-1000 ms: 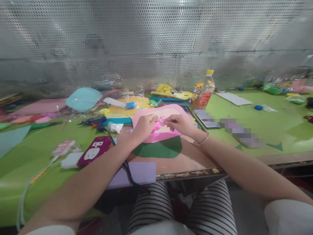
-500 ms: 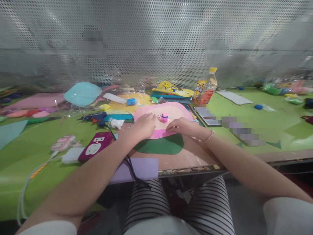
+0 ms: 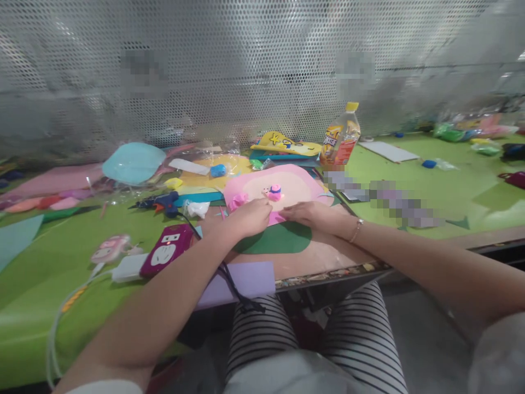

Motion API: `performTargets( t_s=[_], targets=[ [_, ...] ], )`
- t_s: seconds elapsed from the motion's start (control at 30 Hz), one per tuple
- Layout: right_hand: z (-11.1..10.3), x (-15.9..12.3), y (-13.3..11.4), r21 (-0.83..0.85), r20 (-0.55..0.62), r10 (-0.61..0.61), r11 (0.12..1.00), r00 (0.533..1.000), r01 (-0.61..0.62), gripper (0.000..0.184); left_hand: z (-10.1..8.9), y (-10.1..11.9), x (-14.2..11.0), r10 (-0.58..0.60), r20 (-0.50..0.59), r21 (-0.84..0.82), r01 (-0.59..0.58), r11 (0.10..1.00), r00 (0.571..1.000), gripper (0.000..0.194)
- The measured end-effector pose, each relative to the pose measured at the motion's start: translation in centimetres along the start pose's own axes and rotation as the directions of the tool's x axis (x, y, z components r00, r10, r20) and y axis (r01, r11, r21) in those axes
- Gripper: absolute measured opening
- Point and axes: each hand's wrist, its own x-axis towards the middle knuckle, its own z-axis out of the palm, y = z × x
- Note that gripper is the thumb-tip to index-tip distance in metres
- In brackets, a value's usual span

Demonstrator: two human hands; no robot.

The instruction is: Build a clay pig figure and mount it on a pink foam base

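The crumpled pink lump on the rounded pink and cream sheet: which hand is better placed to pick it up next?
Probably the left hand: it is close beside the crumpled pink lump, which lies at the left of the rounded pink and cream sheet. The right hand is farther away.

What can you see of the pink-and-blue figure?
The pink-and-blue figure has a rounded body, a blue band and, at its left, a pale part with dark specks. It looks like clay. It rests on the pink-edged sheet, just beyond the left hand and right hand. Contact with the left one is unclear.
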Motion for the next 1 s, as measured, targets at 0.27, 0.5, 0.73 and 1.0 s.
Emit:
performTargets(
  t_s=[0.27, 0.5, 0.73, 1.0],
  targets=[
    [-0.2, -1.2, 0.1, -0.263, -0.297, 0.339, 0.87, 0.893, -0.418, 0.035, -0.6, 0.7, 0.0, -0.016, 0.095, 0.047, 0.012, 0.999, 0.995, 0.027],
    [1.3, 0.5, -1.6, -0.481, -0.163, 0.422, 0.755, 0.892, -0.445, 0.055, -1.5, 2.0, -0.5, -0.043, 0.151, 0.051, 0.036, 0.998, 0.988, 0.03],
    [1.5, 1.7, -1.4, -0.52, -0.155, 0.55, 0.661, 0.821, -0.541, 0.073, -0.7, 1.8, -0.5, -0.057, 0.115, 0.075, 0.048, 0.996, 0.992, 0.035],
    [1.7, 2.6, -2.9, -0.502, -0.202, 0.562, 0.644, 0.802, -0.577, 0.065, -0.3, 1.8, -0.6, -0.066, 0.147, 0.131, 0.047, 0.99, 0.987, 0.046]
  ],
)
